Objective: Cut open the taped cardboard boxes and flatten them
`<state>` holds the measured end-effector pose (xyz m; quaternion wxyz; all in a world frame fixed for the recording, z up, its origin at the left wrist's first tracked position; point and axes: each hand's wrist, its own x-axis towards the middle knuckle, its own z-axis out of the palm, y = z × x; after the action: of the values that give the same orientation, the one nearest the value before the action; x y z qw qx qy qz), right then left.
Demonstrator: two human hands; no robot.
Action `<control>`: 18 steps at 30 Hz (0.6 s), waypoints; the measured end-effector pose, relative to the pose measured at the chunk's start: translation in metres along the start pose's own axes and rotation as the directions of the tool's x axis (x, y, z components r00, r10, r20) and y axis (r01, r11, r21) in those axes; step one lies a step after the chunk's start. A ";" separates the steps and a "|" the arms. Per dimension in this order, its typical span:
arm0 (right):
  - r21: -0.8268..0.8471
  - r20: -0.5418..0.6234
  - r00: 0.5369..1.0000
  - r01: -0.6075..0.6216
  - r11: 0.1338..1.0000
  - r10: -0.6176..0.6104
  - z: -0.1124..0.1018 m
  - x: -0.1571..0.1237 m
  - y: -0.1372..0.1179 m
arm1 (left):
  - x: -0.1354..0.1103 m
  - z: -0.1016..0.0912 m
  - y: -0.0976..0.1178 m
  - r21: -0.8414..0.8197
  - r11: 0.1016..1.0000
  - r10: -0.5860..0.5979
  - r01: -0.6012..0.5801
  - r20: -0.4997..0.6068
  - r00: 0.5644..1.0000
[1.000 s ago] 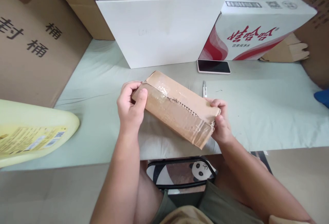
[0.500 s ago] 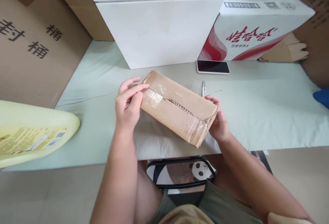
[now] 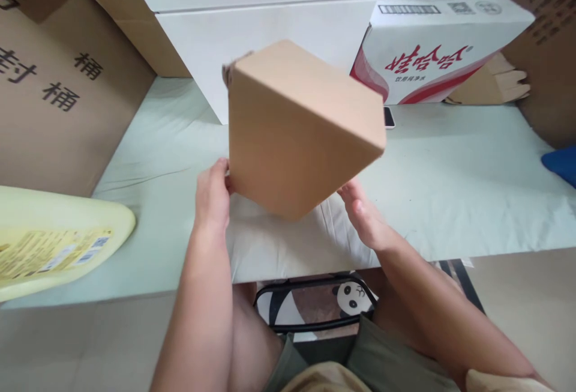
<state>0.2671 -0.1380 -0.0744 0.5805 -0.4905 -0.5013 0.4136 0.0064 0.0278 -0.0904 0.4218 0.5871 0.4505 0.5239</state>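
A plain brown cardboard box (image 3: 301,134) is tilted up above the cloth-covered table, its smooth sides facing me. My left hand (image 3: 213,191) grips its lower left edge, with the fingertips tucked out of sight behind the cardboard. At the lower right edge, my right hand (image 3: 360,209) supports the box, and its fingers are partly hidden underneath. Behind the box's right corner only one end of a phone (image 3: 389,117) shows. The utility knife is hidden from view.
White cartons (image 3: 193,38) stand along the back, beside a red-and-white printed carton (image 3: 418,62). A large brown carton (image 3: 40,110) and a pale yellow bottle (image 3: 67,242) are on the left. Something blue (image 3: 560,165) lies at the right edge. The pale green cloth (image 3: 472,188) covers the table.
The box has been lifted and turned, so its taped, torn face no longer shows and plain sides do. Both hands have shifted to its lower edges. The box now covers the knife and most of the phone.
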 end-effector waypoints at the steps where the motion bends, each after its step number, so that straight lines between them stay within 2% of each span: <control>1: -0.007 0.015 1.000 0.016 1.000 -0.016 -0.001 0.000 -0.002 | -0.003 0.005 0.002 -0.037 0.995 -0.090 0.091 0.044 0.995; 3: -0.043 0.043 0.997 0.059 0.997 -0.057 -0.003 0.000 -0.004 | -0.008 0.013 0.006 -0.074 0.970 -0.216 0.232 0.173 0.961; 6: -0.097 0.088 0.988 0.138 0.986 -0.130 -0.006 -0.002 -0.007 | -0.014 0.021 0.012 -0.070 0.927 -0.323 0.369 0.350 0.879; 8: -0.139 0.096 0.980 0.189 0.972 -0.176 -0.007 -0.003 -0.009 | -0.018 0.022 0.020 -0.040 0.891 -0.389 0.453 0.447 0.806; 9: -0.167 0.076 0.976 0.212 0.963 -0.202 -0.009 -0.003 -0.011 | -0.020 0.022 0.025 0.000 0.865 -0.434 0.503 0.506 0.746; 10: -0.199 0.048 0.972 0.236 0.951 -0.231 -0.010 -0.003 -0.012 | -0.022 0.021 0.032 0.064 0.833 -0.483 0.550 0.570 0.665; 11: -0.231 0.012 0.964 0.260 0.938 -0.265 -0.013 -0.003 -0.013 | -0.024 0.021 0.039 0.167 0.793 -0.540 0.586 0.640 0.547; 12: -0.256 -0.024 0.953 0.285 0.924 -0.301 -0.015 -0.003 -0.013 | -0.025 0.020 0.046 0.302 0.742 -0.606 0.598 0.684 0.406; 13: -0.274 -0.047 0.943 0.305 0.912 -0.330 -0.017 -0.003 -0.014 | -0.026 0.019 0.053 0.447 0.696 -0.662 0.561 0.703 0.261; 14: -0.287 -0.052 0.938 0.315 0.905 -0.343 -0.020 -0.003 -0.014 | -0.026 0.018 0.059 0.539 0.675 -0.696 0.503 0.691 0.195; 15: -0.298 -0.038 0.940 0.314 0.901 -0.340 -0.021 -0.003 -0.015 | -0.025 0.018 0.063 0.559 0.685 -0.705 0.467 0.670 0.232; 16: -0.309 -0.015 0.945 0.305 0.901 -0.326 -0.022 -0.003 -0.015 | -0.023 0.018 0.065 0.555 0.709 -0.698 0.435 0.639 0.323; 18: -0.331 0.048 0.958 0.282 0.900 -0.283 -0.022 -0.003 -0.015 | -0.020 0.018 0.064 0.473 0.781 -0.617 0.407 0.486 0.620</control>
<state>0.2886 -0.1474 -0.0604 0.5431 -0.5043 -0.6295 0.2335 0.0288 -0.0067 -0.0352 0.5777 0.6286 0.5148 0.0778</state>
